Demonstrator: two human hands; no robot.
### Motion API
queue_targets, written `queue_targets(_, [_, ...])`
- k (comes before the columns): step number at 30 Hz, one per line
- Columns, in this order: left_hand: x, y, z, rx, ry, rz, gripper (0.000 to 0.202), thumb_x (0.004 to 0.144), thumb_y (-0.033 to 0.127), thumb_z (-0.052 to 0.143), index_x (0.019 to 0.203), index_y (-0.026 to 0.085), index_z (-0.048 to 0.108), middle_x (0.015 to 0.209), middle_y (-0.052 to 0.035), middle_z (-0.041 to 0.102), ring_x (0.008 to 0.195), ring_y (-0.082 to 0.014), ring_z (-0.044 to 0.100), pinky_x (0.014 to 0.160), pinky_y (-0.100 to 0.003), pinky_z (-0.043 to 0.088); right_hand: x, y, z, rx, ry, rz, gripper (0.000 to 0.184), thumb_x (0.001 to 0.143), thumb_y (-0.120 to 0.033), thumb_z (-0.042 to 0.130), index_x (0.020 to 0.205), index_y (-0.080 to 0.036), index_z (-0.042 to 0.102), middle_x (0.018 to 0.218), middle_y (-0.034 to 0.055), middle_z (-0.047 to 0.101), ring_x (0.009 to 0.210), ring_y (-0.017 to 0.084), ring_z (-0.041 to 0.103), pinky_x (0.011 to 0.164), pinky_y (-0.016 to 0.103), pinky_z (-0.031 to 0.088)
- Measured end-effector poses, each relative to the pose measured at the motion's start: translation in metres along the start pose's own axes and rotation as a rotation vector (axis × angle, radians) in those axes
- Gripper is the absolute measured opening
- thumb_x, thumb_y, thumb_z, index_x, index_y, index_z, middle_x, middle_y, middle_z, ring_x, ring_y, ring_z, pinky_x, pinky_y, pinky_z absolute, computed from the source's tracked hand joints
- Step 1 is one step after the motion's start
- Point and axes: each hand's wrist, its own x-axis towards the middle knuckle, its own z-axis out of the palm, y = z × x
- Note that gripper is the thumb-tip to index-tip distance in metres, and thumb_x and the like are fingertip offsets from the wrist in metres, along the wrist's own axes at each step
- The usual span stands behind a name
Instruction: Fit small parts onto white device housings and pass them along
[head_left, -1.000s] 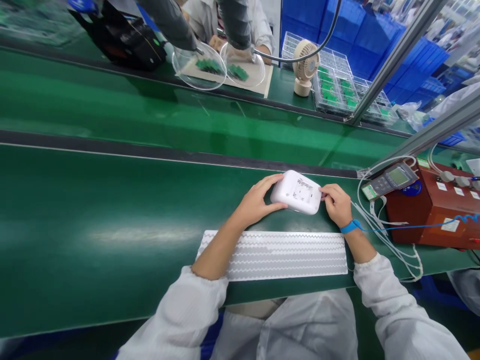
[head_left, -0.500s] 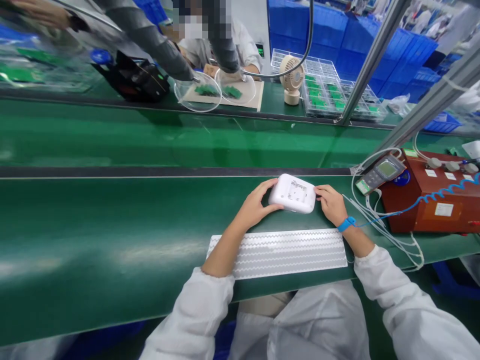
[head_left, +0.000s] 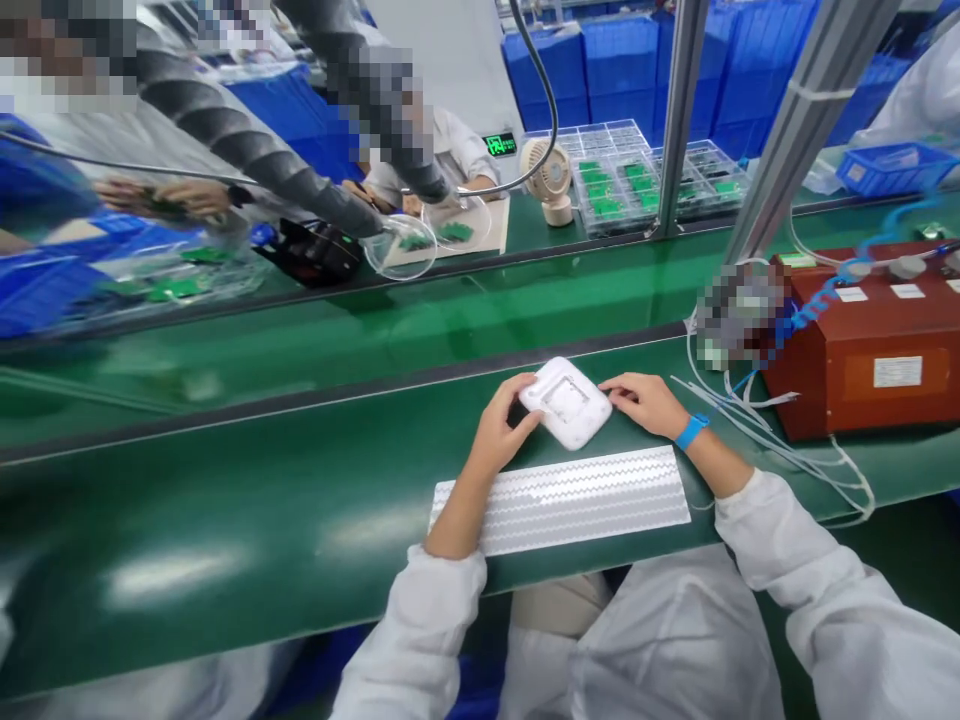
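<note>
A white, rounded-square plastic device [head_left: 589, 414] is held just above the green bench, tilted, with a rectangular framed patch on the face toward me. My left hand [head_left: 504, 425] grips its left side, thumb below and fingers above. At the right corner, the fingertips of my right hand [head_left: 646, 402] pinch the edge; a blue wrist strap [head_left: 691, 431] circles that wrist. Under my forearms lies a white sheet [head_left: 585, 502] with rows of wavy-edged grey strips, partly covered by my left forearm.
To the right stand a reddish-brown box [head_left: 892, 350] and loose white tubes [head_left: 757, 430]. Beyond the green belt are a small fan [head_left: 547, 172], clear trays of green boards [head_left: 615, 190], grey extraction hoses [head_left: 247, 140] and co-workers. A metal post [head_left: 806, 120] rises at back right.
The device has turned in my hands, so a corner now points toward me and its framed face shows more squarely. My head view has also shifted and tilted.
</note>
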Motion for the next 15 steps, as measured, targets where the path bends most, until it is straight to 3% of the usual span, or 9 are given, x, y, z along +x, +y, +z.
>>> queue_targets(2, [0.003,0.003,0.002,0.022,-0.027,0.011,0.061,0.105,0.065,0.062,0.149,0.024,0.059,0.166,-0.0185,0.06,0.163,-0.0392,0.05,0.134,-0.061,0.042,-0.004,-0.006,-0.002,0.018,-0.103,-0.052,0.027,0.102,-0.015,0.065,0.119,-0.023,0.084,0.103,0.0045,0.083,0.088,0.02,0.077,0.083,0.033,0.063])
queue_targets(4, [0.007,0.004,0.005,0.074,-0.02,0.018,0.06,0.106,0.065,0.061,0.149,0.023,0.06,0.171,-0.0184,0.057,0.168,-0.039,0.043,0.137,-0.062,0.037,-0.006,-0.014,-0.003,0.016,-0.121,-0.123,0.023,0.103,-0.015,0.065,0.115,-0.023,0.083,0.105,0.005,0.082,0.089,0.02,0.076,0.083,0.034,0.063])
queue_targets(9, [0.015,-0.001,0.012,0.09,0.05,-0.022,0.065,0.108,0.066,0.058,0.154,0.021,0.062,0.16,-0.0183,0.064,0.151,-0.0349,0.061,0.129,-0.053,0.049,-0.006,-0.032,-0.003,0.01,-0.135,-0.275,0.015,0.108,-0.023,0.068,0.111,-0.024,0.082,0.111,0.0073,0.076,0.095,0.023,0.073,0.085,0.038,0.063])
queue_targets(15, [0.019,-0.006,0.016,-0.012,0.1,0.067,0.059,0.108,0.06,0.065,0.154,0.022,0.067,0.158,-0.0169,0.068,0.146,-0.0349,0.065,0.125,-0.051,0.053,-0.008,-0.041,0.005,-0.137,-0.241,-0.38,0.017,0.112,-0.021,0.063,0.109,-0.023,0.079,0.106,0.0092,0.072,0.099,0.026,0.068,0.094,0.045,0.059])
